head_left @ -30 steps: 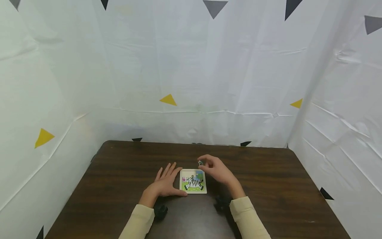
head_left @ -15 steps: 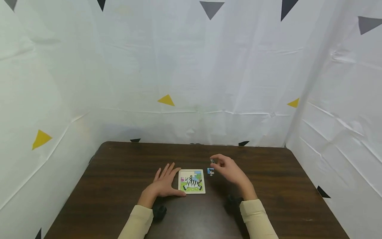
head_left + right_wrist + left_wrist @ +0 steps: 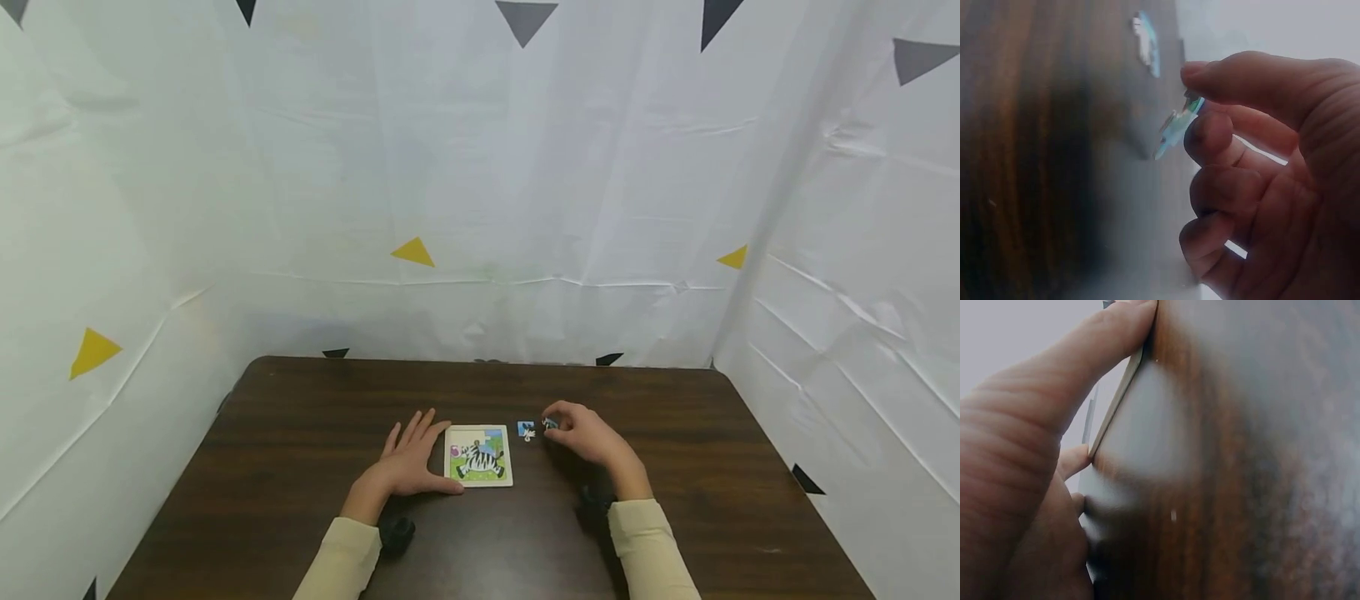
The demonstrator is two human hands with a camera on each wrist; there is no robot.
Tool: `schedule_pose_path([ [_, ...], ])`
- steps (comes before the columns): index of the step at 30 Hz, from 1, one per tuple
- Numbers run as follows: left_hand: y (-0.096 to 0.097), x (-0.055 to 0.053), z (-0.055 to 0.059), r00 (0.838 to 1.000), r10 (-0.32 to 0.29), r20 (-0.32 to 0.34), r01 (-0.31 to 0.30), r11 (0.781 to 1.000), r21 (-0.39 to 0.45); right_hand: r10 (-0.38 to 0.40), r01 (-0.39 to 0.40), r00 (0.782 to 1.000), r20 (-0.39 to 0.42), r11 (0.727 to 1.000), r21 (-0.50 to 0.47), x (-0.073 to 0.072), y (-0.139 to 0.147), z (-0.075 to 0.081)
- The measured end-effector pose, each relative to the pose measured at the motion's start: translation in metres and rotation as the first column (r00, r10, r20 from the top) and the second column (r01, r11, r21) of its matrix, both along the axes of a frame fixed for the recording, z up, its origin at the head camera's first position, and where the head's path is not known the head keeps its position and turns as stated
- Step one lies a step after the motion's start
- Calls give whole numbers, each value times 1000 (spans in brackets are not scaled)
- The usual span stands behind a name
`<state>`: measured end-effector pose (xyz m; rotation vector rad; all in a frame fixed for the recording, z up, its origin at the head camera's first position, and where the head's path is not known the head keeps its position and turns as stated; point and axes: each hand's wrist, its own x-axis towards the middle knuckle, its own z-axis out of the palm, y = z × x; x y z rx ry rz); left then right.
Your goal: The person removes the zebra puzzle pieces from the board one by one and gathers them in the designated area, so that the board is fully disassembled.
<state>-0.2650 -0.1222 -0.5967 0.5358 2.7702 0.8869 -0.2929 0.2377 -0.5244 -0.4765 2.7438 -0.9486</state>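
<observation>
Right wrist view: the thumb and index finger of the right hand (image 3: 1266, 169) pinch a small puzzle piece (image 3: 1179, 128), tilted, with blue and green on its face; the other fingers are bent toward the palm. Whether the piece's lower edge meets the table (image 3: 697, 467) cannot be told. Just beside it lies a second piece (image 3: 527, 430), flat on the dark wood-grain top, blue with black and white markings.

On the other side of that second piece sits the square puzzle board (image 3: 478, 456), flat and pale-rimmed, showing a running zebra over green, with a bare cream patch in its upper part. The left hand (image 3: 405, 468) is spread wide around the board's left side, index fingertip at the far left corner and thumb at the near edge.

Farther out come a cream left sleeve (image 3: 341, 554) and right sleeve (image 3: 648, 542), with a dark device at each wrist. Beyond the table hangs a white sheet (image 3: 480, 167) printed with yellow, grey and black triangles.
</observation>
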Motion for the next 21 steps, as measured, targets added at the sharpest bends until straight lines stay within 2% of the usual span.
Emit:
schedule_pose_path([
  [4,0,0,3,1000,3,2,-3,1000,9,-9,9,1000,10,1000,8,-2,-2,-4],
  [14,0,-3,1,1000,13,13,-13,1000,8,-58,58,998,18,998,38,-1,-3,-8],
  [21,0,1,5,1000,2,14,-2,1000,2,-101,101,994,33,995,18,-2,7,-10],
])
